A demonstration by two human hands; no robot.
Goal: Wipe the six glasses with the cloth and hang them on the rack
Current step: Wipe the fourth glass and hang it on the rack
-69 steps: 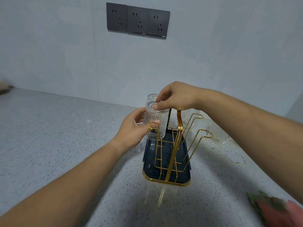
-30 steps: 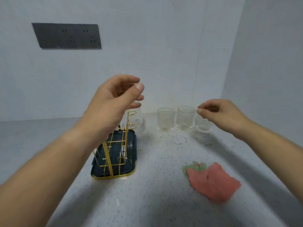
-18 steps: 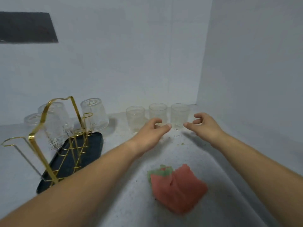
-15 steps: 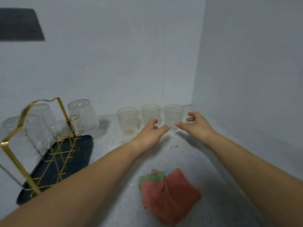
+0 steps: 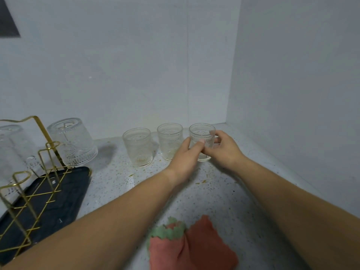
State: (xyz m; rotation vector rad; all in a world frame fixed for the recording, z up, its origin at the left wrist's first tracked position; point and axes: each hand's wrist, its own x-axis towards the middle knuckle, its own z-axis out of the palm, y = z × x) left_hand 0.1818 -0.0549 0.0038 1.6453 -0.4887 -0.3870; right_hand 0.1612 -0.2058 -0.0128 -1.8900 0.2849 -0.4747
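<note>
Three clear ribbed glasses stand upright in a row near the back wall: a left glass [image 5: 138, 146], a middle glass [image 5: 169, 140] and a right glass [image 5: 201, 136]. Both hands wrap the right glass, my left hand [image 5: 185, 156] on its left side and my right hand [image 5: 224, 150] on its right side. At the left stands a gold wire rack [image 5: 41, 152] on a dark tray [image 5: 64, 201]. An upside-down glass [image 5: 73, 142] hangs on it, and another hung glass [image 5: 11, 151] shows at the left edge. A pink and green cloth [image 5: 191, 247] lies crumpled on the counter near me.
The speckled grey counter [image 5: 224, 193] ends in a corner of two pale walls right behind the glasses. Small crumbs dot the counter in front of the glasses. A dark socket panel [image 5: 7, 22] sits on the wall at the upper left.
Both hands have reached forward from just in front of the row and closed around the right glass. The view has shifted a little to the right.
</note>
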